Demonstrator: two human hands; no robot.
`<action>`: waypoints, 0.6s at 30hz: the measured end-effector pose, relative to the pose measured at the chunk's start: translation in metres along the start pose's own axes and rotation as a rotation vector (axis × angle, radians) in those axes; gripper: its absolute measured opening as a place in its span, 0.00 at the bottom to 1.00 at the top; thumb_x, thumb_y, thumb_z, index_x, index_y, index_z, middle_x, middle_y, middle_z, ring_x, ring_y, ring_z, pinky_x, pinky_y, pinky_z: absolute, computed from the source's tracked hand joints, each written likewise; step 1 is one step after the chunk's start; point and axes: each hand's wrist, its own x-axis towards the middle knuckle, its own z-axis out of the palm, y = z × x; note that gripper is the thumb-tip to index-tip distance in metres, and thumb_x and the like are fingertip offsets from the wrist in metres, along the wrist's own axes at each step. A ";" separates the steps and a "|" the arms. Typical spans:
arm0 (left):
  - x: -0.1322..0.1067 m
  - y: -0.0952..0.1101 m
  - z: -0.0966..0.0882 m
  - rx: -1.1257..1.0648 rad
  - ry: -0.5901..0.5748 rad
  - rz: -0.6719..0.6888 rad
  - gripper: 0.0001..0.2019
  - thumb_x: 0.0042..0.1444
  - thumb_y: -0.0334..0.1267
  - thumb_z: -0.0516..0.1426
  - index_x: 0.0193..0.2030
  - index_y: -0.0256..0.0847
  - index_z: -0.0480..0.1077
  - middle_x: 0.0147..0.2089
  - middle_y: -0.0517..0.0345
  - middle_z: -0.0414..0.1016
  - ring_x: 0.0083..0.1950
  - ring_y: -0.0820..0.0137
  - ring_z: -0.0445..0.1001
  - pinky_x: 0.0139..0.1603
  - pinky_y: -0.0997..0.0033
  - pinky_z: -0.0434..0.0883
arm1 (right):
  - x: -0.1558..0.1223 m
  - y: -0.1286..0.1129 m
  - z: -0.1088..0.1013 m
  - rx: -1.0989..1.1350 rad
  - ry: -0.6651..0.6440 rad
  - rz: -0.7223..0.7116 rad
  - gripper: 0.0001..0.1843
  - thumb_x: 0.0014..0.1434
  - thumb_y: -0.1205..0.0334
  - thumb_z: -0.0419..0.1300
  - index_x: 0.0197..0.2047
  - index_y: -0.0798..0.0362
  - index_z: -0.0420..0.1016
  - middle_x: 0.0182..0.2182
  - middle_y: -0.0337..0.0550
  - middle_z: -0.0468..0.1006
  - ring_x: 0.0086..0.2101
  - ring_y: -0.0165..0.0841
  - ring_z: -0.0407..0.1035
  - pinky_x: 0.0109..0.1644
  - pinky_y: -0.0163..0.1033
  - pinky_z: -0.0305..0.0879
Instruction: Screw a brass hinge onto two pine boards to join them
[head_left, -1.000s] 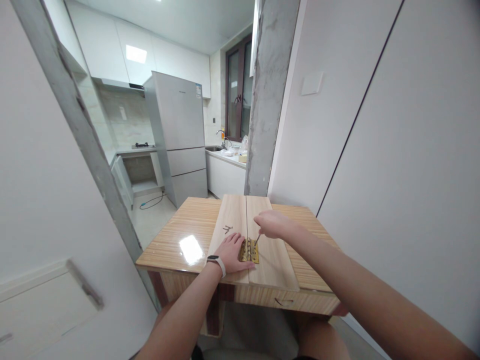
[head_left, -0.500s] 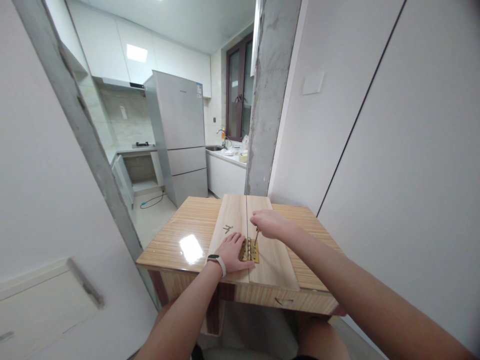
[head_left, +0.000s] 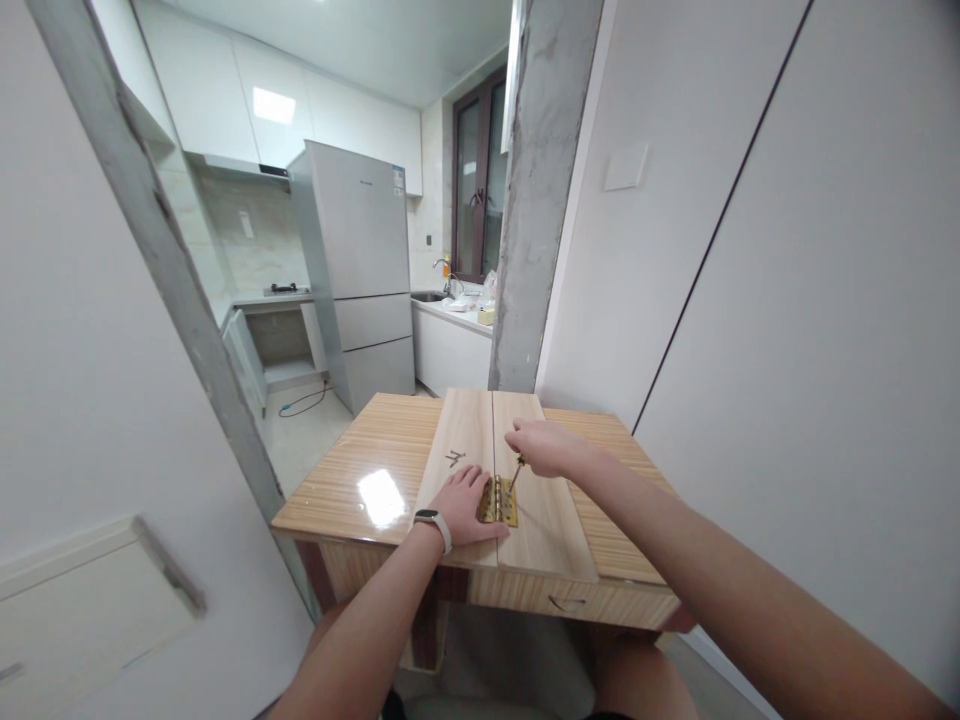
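Observation:
A brass hinge (head_left: 509, 508) lies across the seam between two pale wooden boards (head_left: 551, 525). My left hand (head_left: 459, 505), fingers spread, presses flat on the left board and the hinge's left edge, its thumb near the lower edge of the hinge. Above the right leaf, my right hand (head_left: 541, 445) is closed around the handle of a screwdriver (head_left: 516, 474). The shaft slants down and its tip meets the right leaf of the hinge. Most of the handle is hidden in my fist. Several loose screws (head_left: 454, 458) lie on the left board beyond my left hand.
The boards rest on a wood-grain table (head_left: 337, 480) with a drawer handle (head_left: 568, 603) at its front. A white wall panel (head_left: 787, 350) stands close on the right. Behind the table are a grey pillar (head_left: 544, 200) and a fridge (head_left: 367, 240).
My right hand has shifted slightly to the right, and the screwdriver leans more than before. My left hand and the hinge stay in place.

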 end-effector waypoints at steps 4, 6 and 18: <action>0.000 0.000 -0.001 -0.005 0.000 0.002 0.53 0.46 0.77 0.55 0.71 0.41 0.57 0.72 0.40 0.58 0.73 0.43 0.53 0.71 0.44 0.54 | 0.002 0.000 0.000 -0.002 0.017 -0.042 0.09 0.59 0.70 0.60 0.43 0.53 0.76 0.43 0.49 0.77 0.42 0.37 0.74 0.38 0.35 0.60; 0.000 0.001 -0.001 -0.009 0.001 -0.002 0.54 0.46 0.77 0.55 0.71 0.41 0.57 0.72 0.40 0.57 0.73 0.43 0.52 0.71 0.44 0.53 | 0.004 -0.003 0.000 -0.009 0.046 -0.060 0.09 0.60 0.71 0.59 0.42 0.52 0.77 0.42 0.49 0.78 0.43 0.38 0.73 0.39 0.36 0.61; -0.001 0.000 -0.001 -0.020 0.005 -0.001 0.53 0.46 0.76 0.57 0.71 0.42 0.58 0.72 0.41 0.58 0.73 0.43 0.52 0.72 0.44 0.52 | 0.005 -0.010 0.002 -0.034 0.067 -0.010 0.08 0.60 0.66 0.60 0.42 0.56 0.79 0.42 0.55 0.80 0.45 0.42 0.74 0.45 0.40 0.66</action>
